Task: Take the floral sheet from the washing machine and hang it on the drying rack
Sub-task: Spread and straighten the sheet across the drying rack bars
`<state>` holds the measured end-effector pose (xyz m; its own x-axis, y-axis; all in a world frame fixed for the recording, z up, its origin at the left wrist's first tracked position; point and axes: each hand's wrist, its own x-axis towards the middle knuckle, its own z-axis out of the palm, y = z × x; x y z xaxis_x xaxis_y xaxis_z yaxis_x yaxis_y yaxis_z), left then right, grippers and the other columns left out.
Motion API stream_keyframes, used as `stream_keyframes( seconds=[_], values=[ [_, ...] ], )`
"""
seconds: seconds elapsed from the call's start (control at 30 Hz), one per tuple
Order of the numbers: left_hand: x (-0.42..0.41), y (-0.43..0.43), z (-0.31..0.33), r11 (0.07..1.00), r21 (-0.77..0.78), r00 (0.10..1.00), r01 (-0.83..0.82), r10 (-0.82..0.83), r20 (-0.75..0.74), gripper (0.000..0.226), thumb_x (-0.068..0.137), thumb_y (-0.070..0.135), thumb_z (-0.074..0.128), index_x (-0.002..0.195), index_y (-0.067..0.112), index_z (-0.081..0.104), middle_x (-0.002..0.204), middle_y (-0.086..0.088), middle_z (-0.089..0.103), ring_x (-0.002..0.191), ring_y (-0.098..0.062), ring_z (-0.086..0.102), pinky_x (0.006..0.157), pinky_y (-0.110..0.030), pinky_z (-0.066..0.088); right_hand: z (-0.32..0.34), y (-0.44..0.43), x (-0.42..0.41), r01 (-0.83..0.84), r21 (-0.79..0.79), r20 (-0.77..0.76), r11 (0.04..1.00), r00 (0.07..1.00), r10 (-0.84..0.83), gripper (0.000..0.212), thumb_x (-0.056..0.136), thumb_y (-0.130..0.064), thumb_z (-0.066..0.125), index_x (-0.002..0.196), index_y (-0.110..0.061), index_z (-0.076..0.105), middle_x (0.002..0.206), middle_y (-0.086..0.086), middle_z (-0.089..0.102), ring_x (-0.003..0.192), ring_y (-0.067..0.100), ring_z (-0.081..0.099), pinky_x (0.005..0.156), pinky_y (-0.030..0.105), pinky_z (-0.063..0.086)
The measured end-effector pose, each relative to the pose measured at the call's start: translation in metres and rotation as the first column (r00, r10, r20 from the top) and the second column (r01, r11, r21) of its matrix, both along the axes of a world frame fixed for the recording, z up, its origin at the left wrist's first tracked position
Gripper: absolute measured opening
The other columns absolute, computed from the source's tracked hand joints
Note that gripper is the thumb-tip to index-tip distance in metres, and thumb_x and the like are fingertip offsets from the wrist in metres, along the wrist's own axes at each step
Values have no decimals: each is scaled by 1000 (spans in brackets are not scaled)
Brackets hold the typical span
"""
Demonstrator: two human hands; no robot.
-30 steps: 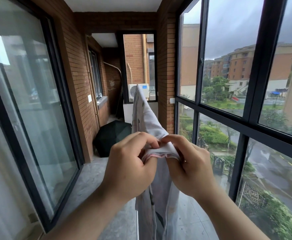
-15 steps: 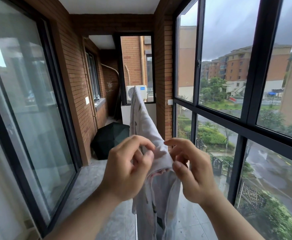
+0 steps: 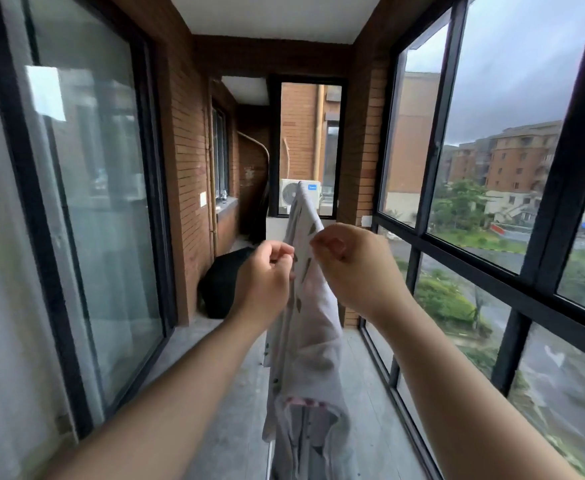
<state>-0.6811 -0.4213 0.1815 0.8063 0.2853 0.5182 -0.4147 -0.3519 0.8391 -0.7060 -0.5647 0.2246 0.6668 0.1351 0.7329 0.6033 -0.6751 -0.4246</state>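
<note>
Brick balcony with glazed sides: I see the floral sheet [image 3: 310, 327] draped over the drying rack [image 3: 269, 460], with left hand [image 3: 267, 275] and right hand [image 3: 351, 268] pinching its upper fold.

Dull overcast daylight, wide-angle edge distortion

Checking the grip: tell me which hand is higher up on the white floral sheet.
The right hand; its fingertips pinch the white floral sheet above the left hand's curled fingers.
</note>
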Motion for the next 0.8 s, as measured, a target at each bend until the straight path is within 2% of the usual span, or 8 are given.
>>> stream_keyframes(
  seconds=[0.1,0.2,0.3,0.4,0.5,0.6,0.67,0.8],
  values=[
    [10,20,2,997,-71,998,-26,22,-60,15,92,18,51,94,22,65,76,4,70,62,2,62,65,-31,52,7,38,10,13,-228,-153,974,987,-49,21,88,-22,48,84,-20,68,79,3,68,70,25,61,62,28,48],
    [19,49,-3,981,-192,996,22,-37,-76,15,89,9,52,94,15,65,85,-5,70,55,1,60,62,-28,47,-1,81,19,36,-311,-244,950,963,-116,23,87,-21,47,93,-19,69,91,4,66,67,20,52,61,27,40],
    [37,89,-12,976,-215,994,35,-57,-96,16,90,10,51,94,17,65,91,-8,70,64,-8,64,70,-36,50,-12,118,26,51,-211,-317,976,941,-118,20,87,-21,52,98,-15,68,95,9,65,77,31,54,66,29,43],
    [64,134,-18,975,-221,990,23,-53,-129,16,93,11,51,92,18,65,95,-6,70,67,-15,65,68,-34,49,-18,151,34,127,-97,-362,987,919,-153,30,89,-11,48,110,-17,68,108,9,66,91,33,59,81,34,52],
    [93,180,-19,973,-225,984,50,-87,-157,15,95,10,52,93,18,65,95,-5,70,65,-14,65,64,-30,48,-24,195,54,233,-45,-415,971,880,-230,38,90,-8,43,117,-22,64,110,7,64,84,29,54,78,31,50],
    [121,226,-20,976,-198,975,92,-129,-182,15,96,11,51,95,17,65,96,-3,70,64,-13,65,63,-28,49,-32,247,83,311,10,-451,950,850,-273,41,90,-8,39,121,-21,62,116,8,63,86,27,51,78,32,47],
    [139,250,-21,974,-192,969,118,-155,-191,15,95,10,50,95,16,64,96,-5,70,62,-13,64,60,-26,48,-41,274,100,349,65,-447,935,848,-285,38,92,-8,38,119,-19,61,116,8,64,90,28,55,79,34,49],
    [178,293,-25,973,-180,960,147,-184,-210,16,97,12,49,94,18,64,94,-4,71,63,-13,66,58,-22,47,-56,322,142,378,116,-448,918,845,-292,34,95,-10,39,118,-22,61,111,3,66,86,24,53,78,34,52]
  ],
)
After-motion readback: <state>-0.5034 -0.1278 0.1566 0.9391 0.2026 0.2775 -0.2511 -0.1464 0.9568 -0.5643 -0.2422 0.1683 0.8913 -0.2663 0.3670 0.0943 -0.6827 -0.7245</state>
